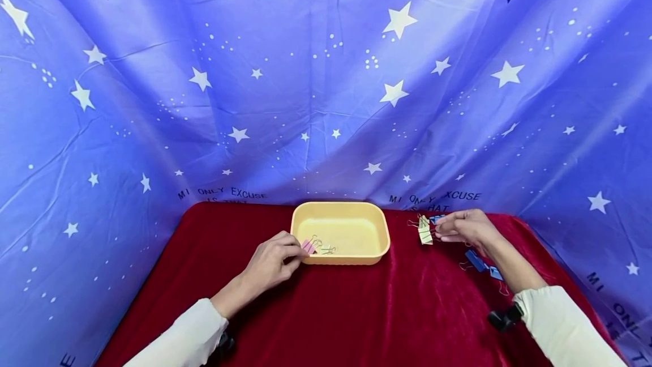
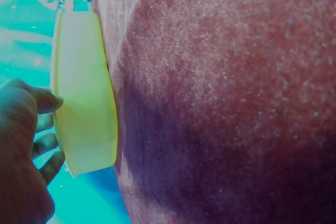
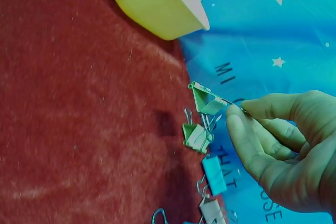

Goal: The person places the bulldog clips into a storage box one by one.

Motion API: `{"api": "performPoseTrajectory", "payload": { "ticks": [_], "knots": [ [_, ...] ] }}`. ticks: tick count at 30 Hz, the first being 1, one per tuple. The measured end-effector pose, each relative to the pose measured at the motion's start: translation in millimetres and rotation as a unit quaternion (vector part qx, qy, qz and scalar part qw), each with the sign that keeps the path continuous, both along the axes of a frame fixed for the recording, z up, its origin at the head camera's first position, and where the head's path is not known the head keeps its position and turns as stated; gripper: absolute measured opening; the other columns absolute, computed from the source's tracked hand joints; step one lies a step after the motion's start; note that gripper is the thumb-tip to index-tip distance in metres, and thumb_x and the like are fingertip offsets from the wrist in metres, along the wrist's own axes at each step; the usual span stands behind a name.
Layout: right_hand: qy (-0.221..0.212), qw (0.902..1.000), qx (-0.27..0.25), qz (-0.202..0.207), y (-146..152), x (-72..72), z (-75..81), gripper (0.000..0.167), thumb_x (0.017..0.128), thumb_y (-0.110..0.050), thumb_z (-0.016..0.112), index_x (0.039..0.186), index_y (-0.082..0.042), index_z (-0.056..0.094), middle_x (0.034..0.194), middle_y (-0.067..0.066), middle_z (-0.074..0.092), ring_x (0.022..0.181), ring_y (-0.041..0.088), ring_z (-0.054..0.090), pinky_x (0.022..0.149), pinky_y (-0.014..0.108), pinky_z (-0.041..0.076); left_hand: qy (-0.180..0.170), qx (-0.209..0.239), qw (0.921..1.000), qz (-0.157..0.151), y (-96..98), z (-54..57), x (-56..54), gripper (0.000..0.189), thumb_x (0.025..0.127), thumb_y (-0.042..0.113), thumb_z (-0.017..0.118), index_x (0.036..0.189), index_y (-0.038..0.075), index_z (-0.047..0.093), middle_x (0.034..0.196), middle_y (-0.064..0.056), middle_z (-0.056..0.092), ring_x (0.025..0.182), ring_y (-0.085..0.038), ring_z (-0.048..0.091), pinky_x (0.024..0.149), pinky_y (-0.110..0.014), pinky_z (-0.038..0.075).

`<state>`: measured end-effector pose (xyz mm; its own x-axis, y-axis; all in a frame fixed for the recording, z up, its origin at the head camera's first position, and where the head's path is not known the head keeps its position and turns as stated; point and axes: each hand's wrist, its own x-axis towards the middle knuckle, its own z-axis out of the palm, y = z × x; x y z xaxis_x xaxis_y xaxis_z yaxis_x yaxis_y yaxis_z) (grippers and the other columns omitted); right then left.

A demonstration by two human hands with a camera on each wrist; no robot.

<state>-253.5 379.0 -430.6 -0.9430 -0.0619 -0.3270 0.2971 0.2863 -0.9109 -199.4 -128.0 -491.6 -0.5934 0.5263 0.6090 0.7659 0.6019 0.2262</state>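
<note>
A yellow plastic tray (image 1: 346, 260) stands at the back middle of the table. My left hand (image 1: 275, 256) holds its near left corner, thumb and fingers at the rim. Inside, beside those fingertips, lie a pink binder clip (image 1: 308, 247) and a pale green one (image 1: 327, 250). Right of the tray, my right hand (image 1: 468, 226) pinches a pale yellow-green binder clip (image 3: 212, 106) by its wire handle, between thumb and index finger. A similar yellow-green clip (image 3: 197, 137) sits just behind the held one, overlapping it in the right wrist view.
Blue binder clips (image 1: 476, 261) lie below my right wrist, and another blue clip (image 3: 214, 174) and a pale clip (image 3: 212, 211) are near the table's far edge. Red velvet cloth (image 1: 336, 316) covers the table. A blue star-printed curtain (image 1: 316, 72) closes off the back and sides.
</note>
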Motion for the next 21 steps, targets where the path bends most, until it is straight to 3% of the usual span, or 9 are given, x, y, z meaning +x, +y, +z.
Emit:
{"api": "performPoseTrajectory", "payload": {
  "ticks": [5,12,21],
  "knots": [
    [0.014,0.9998,0.000,0.012,-11.1,0.7,5.8,0.036,0.100,0.008,0.073,0.134,0.020,0.069,0.100,0.004,0.086,0.089,0.011,0.083,0.090,0.033,0.070,0.007,0.000,1.0000,-0.003,0.9,-2.1,-0.8,0.022,0.083,0.000,0.093,0.095,0.018,0.091,0.093,0.007,0.079,0.094,-0.012,0.070,0.080,-0.029,0.065],
    [0.015,0.9987,-0.048,0.012,-29.0,-1.5,17.7,0.026,0.100,0.011,0.073,0.126,0.015,0.074,0.095,0.004,0.085,0.088,0.014,0.084,0.092,0.036,0.070,-0.003,0.003,1.0000,-0.003,-0.3,-0.8,-1.5,0.020,0.085,-0.001,0.091,0.096,0.016,0.091,0.093,0.006,0.079,0.094,-0.012,0.070,0.080,-0.032,0.065],
    [0.039,0.9973,-0.059,0.021,-48.5,3.9,25.5,0.029,0.098,0.012,0.075,0.126,0.019,0.073,0.094,0.006,0.085,0.086,0.014,0.085,0.088,0.033,0.071,-0.016,0.001,0.9998,-0.007,-0.7,-1.1,-0.7,0.017,0.088,0.001,0.089,0.097,0.016,0.091,0.093,0.003,0.080,0.095,-0.014,0.070,0.080,-0.033,0.066]
  ]
}}
